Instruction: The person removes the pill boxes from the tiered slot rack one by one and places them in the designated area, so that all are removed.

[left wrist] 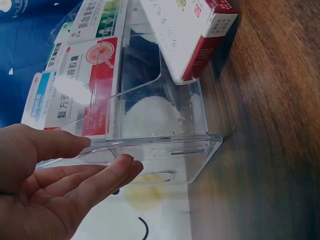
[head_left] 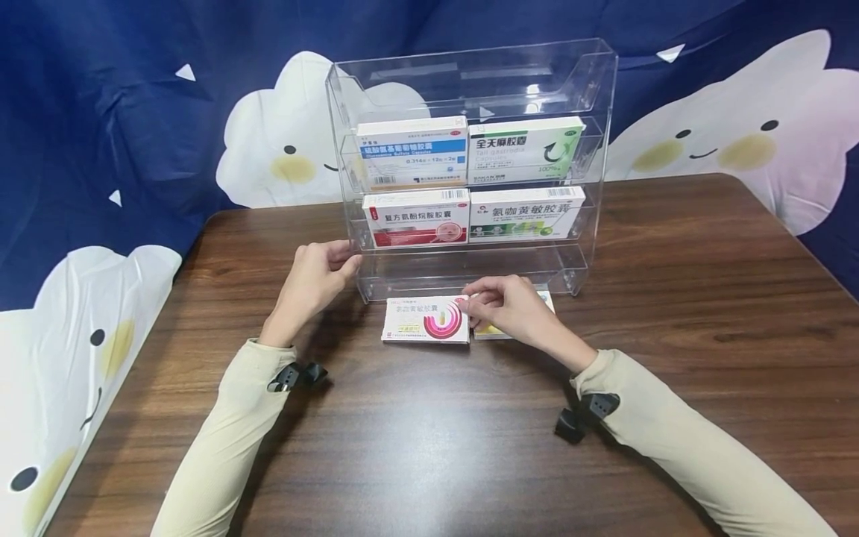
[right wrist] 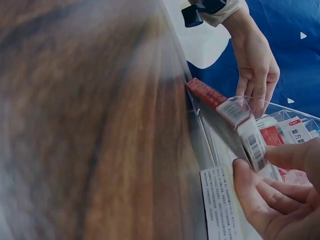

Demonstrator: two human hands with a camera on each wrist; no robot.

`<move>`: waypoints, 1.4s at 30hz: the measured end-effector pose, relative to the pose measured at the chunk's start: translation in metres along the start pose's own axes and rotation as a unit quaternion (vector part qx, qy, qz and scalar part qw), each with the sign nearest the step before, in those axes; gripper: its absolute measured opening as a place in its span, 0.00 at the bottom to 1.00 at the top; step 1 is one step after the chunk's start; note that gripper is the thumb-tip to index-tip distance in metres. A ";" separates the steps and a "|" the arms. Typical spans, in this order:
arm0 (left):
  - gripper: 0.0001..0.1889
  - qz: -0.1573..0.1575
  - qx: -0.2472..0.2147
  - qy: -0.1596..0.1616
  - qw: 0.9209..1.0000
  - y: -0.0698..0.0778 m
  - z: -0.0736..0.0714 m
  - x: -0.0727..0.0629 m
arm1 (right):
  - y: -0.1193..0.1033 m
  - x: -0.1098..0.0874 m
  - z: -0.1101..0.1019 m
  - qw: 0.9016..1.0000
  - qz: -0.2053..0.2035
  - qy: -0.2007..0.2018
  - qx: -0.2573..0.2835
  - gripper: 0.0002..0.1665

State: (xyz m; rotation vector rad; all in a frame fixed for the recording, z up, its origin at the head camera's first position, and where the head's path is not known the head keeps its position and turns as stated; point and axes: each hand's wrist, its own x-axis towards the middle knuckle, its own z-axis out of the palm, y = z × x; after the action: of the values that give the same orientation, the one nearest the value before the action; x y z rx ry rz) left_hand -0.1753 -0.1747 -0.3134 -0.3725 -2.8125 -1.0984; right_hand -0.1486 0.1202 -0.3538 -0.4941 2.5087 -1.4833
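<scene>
A white medicine box (head_left: 423,321) with pink arcs is pinched at its right end by my right hand (head_left: 513,306); the right wrist view shows thumb and forefinger on its barcoded end (right wrist: 254,145). The box is tilted at the front of a clear acrylic rack (head_left: 473,283), by its lowest tier. My left hand (head_left: 314,280) holds the rack's left side, thumb at the front edge and fingers against the outer side panel. Under the right hand, another medicine box (head_left: 493,333), white and yellow, is partly hidden.
Two tiers of the rack hold medicine boxes: a blue-and-white one (head_left: 412,160), a green-and-white one (head_left: 523,153), a red-and-white one (head_left: 417,224) and a white one with green (head_left: 526,216). The wooden table (head_left: 403,447) meets a blue cloud-print cloth (head_left: 168,45) behind.
</scene>
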 end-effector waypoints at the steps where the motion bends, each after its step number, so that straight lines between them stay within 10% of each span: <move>1: 0.18 -0.001 -0.001 0.000 1.000 0.000 0.000 0.000 | 0.000 0.000 0.000 1.000 0.000 -0.005 0.000 0.18; 12: 0.18 0.002 0.013 0.001 1.000 0.002 -0.001 -0.001 | -0.006 -0.004 0.006 0.979 -0.120 0.035 -0.159 0.13; 25: 0.18 0.007 0.012 0.005 1.000 0.001 0.000 0.000 | -0.028 -0.012 0.032 0.894 -0.309 -0.036 -0.324 0.15; 42: 0.18 0.011 0.020 0.005 1.000 0.001 0.000 -0.001 | -0.030 -0.011 0.044 0.885 -0.299 -0.064 -0.351 0.06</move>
State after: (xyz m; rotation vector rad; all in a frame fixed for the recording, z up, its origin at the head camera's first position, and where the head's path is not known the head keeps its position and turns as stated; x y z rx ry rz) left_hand -0.1746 -0.1742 -0.3133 -0.3918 -2.8093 -1.0351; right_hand -0.1181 0.0749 -0.3489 -1.5311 2.8575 -0.5343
